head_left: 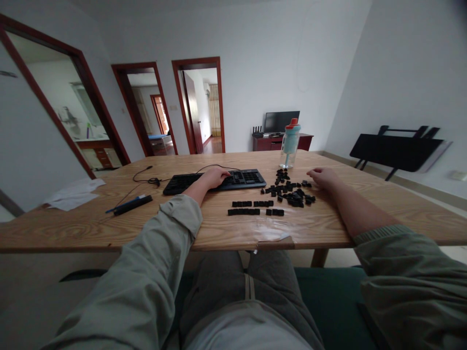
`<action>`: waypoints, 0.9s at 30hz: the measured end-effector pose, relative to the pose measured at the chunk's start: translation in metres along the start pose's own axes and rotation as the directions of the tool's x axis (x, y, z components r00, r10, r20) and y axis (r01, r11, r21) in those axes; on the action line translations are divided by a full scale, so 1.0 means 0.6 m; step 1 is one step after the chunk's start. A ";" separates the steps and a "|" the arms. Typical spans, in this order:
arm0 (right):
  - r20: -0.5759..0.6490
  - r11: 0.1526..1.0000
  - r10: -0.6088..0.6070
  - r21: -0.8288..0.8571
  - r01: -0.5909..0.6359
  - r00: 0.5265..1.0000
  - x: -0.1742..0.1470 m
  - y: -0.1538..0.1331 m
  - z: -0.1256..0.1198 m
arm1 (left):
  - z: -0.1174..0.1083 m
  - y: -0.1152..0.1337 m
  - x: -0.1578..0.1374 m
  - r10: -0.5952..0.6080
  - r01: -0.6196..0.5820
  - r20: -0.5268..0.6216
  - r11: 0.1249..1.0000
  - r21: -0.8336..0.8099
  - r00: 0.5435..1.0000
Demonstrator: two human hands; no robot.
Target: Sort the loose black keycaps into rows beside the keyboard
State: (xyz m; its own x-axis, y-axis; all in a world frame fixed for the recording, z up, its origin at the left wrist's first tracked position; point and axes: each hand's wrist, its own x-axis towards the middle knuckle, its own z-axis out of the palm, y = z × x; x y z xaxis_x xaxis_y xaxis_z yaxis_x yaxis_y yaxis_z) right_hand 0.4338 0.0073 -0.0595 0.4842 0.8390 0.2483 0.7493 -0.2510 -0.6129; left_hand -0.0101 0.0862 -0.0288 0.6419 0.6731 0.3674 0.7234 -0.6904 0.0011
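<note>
1. Far left on the wooden surface [91,228] lie some white paper [75,193] and a dark pen-like tool [132,204] with a blue one beside it — well apart from both hands.
2. The keyboard [215,181] sits mid-surface, its cable looping off to the left. Many of its keys look to be off, though the bare spots are too small to tell exactly.
3. The left hand [215,176] rests on the keyboard's middle, fingers curled down on it; I cannot tell whether it pinches anything.
4. In front of the keyboard, two short rows of keycaps [255,208] lie lined up — that part reads as sorted.
5. Just right of the rows, a loose pile of keycaps [292,192] is unsorted, so by my judgement much work is left.
6. The right hand [323,176] lies loosely curled beside the pile, seemingly holding nothing.
7. A water bottle [290,144] stands upright behind the pile.
</note>
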 end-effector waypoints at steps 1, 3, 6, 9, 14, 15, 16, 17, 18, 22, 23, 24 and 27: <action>0.000 1.000 0.000 0.001 0.000 1.000 -0.001 0.000 0.000 | -0.001 0.001 0.000 0.002 -0.002 0.002 1.000 0.001 1.000; -0.001 1.000 -0.001 -0.003 0.001 1.000 -0.001 -0.001 0.000 | -0.002 0.003 0.000 0.005 -0.005 0.018 1.000 0.012 1.000; -0.002 1.000 -0.002 -0.008 0.002 1.000 -0.001 0.000 0.000 | -0.005 0.007 -0.001 -0.019 0.016 0.053 0.999 0.042 0.998; 0.002 1.000 -0.006 -0.009 0.006 1.000 0.001 0.001 0.001 | -0.008 0.011 -0.003 -0.035 0.030 0.077 0.997 0.064 0.996; 0.019 1.000 -0.002 -0.023 0.002 1.000 0.005 0.004 0.003 | -0.008 0.013 -0.003 -0.003 -0.002 0.087 0.998 0.063 0.996; 0.020 1.000 -0.003 -0.024 0.004 1.000 0.005 0.004 0.004 | -0.008 0.013 -0.003 0.002 -0.007 0.084 0.998 0.065 0.996; 0.020 1.000 -0.004 -0.024 0.005 1.000 0.005 0.004 0.004 | -0.008 0.012 -0.003 0.004 -0.010 0.080 0.998 0.068 0.997; 0.020 1.000 -0.009 -0.023 0.009 1.000 0.004 0.004 0.004 | -0.007 0.012 -0.003 0.006 -0.012 0.077 0.997 0.072 0.997; 0.020 1.000 -0.012 -0.023 0.012 1.000 0.004 0.004 0.003 | -0.007 0.011 -0.003 0.009 -0.014 0.074 0.997 0.075 0.997; 0.016 1.000 -0.020 -0.009 0.020 1.000 0.003 0.004 0.002 | -0.007 0.009 -0.002 0.026 -0.031 0.058 0.996 0.079 0.998; 0.016 1.000 -0.019 -0.005 0.019 1.000 0.003 0.004 0.002 | -0.007 0.009 -0.002 0.026 -0.031 0.058 0.996 0.079 0.998; 0.014 1.000 -0.019 -0.003 0.019 1.000 0.004 0.004 0.002 | -0.007 0.009 -0.002 0.023 -0.028 0.061 0.996 0.080 0.998; 0.005 1.000 -0.017 -0.009 0.017 1.000 0.006 0.005 0.004 | -0.008 0.010 0.000 0.012 -0.020 0.087 0.996 0.091 0.996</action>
State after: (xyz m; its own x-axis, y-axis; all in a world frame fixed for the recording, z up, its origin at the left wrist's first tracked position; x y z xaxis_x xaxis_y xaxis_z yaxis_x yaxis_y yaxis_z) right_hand 0.4369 0.0104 -0.0621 0.4692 0.8457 0.2543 0.7611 -0.2413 -0.6021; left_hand -0.0067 0.0806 -0.0240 0.6700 0.6856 0.2847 0.7308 -0.6765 -0.0907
